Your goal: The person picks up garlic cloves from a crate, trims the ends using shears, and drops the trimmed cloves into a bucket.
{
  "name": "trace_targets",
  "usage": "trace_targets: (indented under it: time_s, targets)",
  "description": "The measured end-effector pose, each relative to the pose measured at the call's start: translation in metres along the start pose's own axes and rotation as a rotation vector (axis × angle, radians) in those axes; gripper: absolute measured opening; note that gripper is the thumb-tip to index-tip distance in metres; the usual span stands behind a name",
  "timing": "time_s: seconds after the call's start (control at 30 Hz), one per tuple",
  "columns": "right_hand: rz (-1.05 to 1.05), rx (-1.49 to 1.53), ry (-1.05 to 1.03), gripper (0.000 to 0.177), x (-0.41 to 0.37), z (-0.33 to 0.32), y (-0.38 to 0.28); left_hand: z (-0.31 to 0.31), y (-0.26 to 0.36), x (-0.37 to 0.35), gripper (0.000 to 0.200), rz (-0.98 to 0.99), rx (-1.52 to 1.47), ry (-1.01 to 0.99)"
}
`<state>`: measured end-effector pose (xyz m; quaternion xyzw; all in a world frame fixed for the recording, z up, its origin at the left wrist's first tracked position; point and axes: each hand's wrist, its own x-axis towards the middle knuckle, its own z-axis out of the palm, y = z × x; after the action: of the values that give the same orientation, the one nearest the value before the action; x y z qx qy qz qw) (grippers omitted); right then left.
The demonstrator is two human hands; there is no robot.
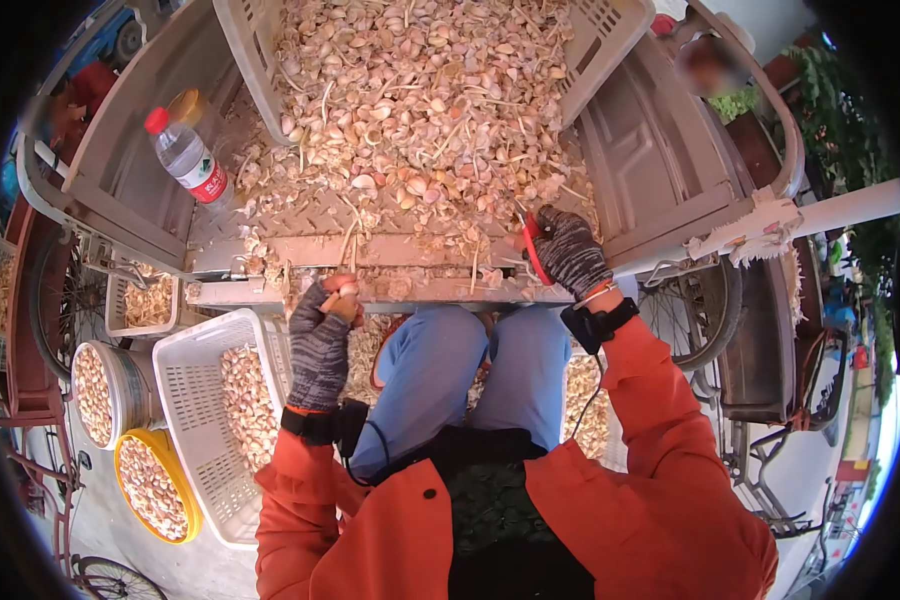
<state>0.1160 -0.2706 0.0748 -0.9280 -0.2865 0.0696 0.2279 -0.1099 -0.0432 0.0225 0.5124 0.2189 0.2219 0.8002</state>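
Grey-gloved, our left hand point(322, 335) pinches a garlic clove point(343, 290); our right hand point(570, 250) closes its fingers round a red-handled tool point(531, 243) (kind unclear) beside the garlic pile point(420, 110).

- Two hands: left hand point(320, 345), right hand point(570, 250).
- One garlic clove point(344, 289), in the left grip.
- One red-handled cutter point(532, 245), in the right grip.
- One water bottle point(188, 158), beyond the left grip.
- Three white baskets point(195, 440).
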Motion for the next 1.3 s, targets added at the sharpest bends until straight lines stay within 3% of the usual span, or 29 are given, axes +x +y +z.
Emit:
trace_targets:
  time_s: [0.03,0.13,0.17,0.2,0.27,0.3,0.37,0.4,0.47,0.57,0.6,0.63,0.67,0.73,0.77,0.8,0.87,0.9,0.93,1.0,1.07,1.13,1.3]
  targets:
    - [-0.013,-0.012,0.077,0.025,0.018,0.005,0.012,-0.039,-0.002,-0.005,0.017,0.119,0.089,0.069]
    - [-0.084,0.03,0.166,0.025,0.056,0.021,0.022,-0.144,-0.004,-0.033,0.011,0.083,0.192,0.331]
    - [-0.157,0.093,0.182,0.026,0.063,0.026,0.02,-0.193,-0.021,-0.039,0.02,0.012,0.4,0.446]
    - [-0.158,0.094,0.178,0.026,0.068,0.033,0.023,-0.242,-0.038,-0.047,0.037,0.027,1.021,0.364]
    - [-0.272,0.181,0.137,0.029,0.082,0.047,0.028,-0.226,-0.025,-0.054,0.053,-0.276,1.777,0.501]
    - [-0.235,0.048,0.072,0.032,0.082,0.043,0.023,-0.19,-0.004,-0.048,0.053,-0.148,1.803,0.579]
    - [-0.272,0.095,0.051,0.033,0.083,0.051,0.028,-0.123,0.024,-0.023,0.05,0.355,1.535,0.417]
    - [-0.322,0.142,0.038,0.033,0.084,0.053,0.027,-0.084,0.031,-0.009,0.044,0.51,1.289,0.265]
    - [-0.328,0.101,0.05,0.034,0.086,0.052,0.022,-0.008,0.024,0.022,0.028,0.672,1.009,0.077]
    - [-0.295,0.151,0.097,0.034,0.083,0.05,0.022,0.072,-0.015,0.084,0.022,0.663,0.898,-0.303]
    - [-0.259,0.248,0.125,0.033,0.082,0.049,0.024,0.095,-0.031,0.101,0.024,0.592,0.75,-0.262]
    - [-0.259,0.244,0.131,0.033,0.077,0.042,0.021,0.112,-0.046,0.115,0.024,0.364,0.711,-0.249]
    - [-0.258,0.382,0.114,0.033,0.069,0.03,0.012,0.121,-0.045,0.121,0.024,0.367,0.708,-0.257]
    - [-0.236,0.522,0.104,0.033,0.053,0.014,0.007,0.139,-0.043,0.122,0.025,-0.047,0.384,-0.375]
    - [-0.403,0.289,0.215,0.033,0.047,0.008,0.008,0.146,-0.043,0.12,0.025,-0.251,0.223,-0.424]
    - [-0.568,0.05,0.325,0.032,0.043,0.003,0.008,0.148,-0.043,0.116,0.025,-0.249,0.232,-0.432]
    - [-0.528,0.124,0.297,0.039,0.027,-0.002,0.014,0.145,-0.045,0.099,0.031,-0.477,-0.217,-0.304]
    - [-0.375,0.26,0.261,0.039,0.019,-0.005,0.019,0.139,-0.05,0.094,0.032,-0.524,-0.397,-0.301]
    - [-0.225,0.394,0.221,0.04,0.011,-0.008,0.023,0.138,-0.051,0.089,0.032,-0.52,-0.389,-0.297]
    - [-0.286,0.293,0.095,0.043,-0.014,-0.017,0.036,0.136,-0.048,0.075,0.026,-0.654,-0.685,-0.341]
    - [-0.363,0.103,0.136,0.046,-0.037,-0.022,0.041,0.14,-0.043,0.061,0.025,-0.653,-0.642,-0.314]
    - [-0.358,0.147,0.156,0.045,-0.053,-0.026,0.044,0.149,-0.037,0.047,0.026,-0.519,-0.49,-0.312]
    - [-0.256,0.215,0.124,0.04,-0.077,-0.034,0.04,0.159,-0.029,0.024,0.024,-0.423,-0.248,-0.435]
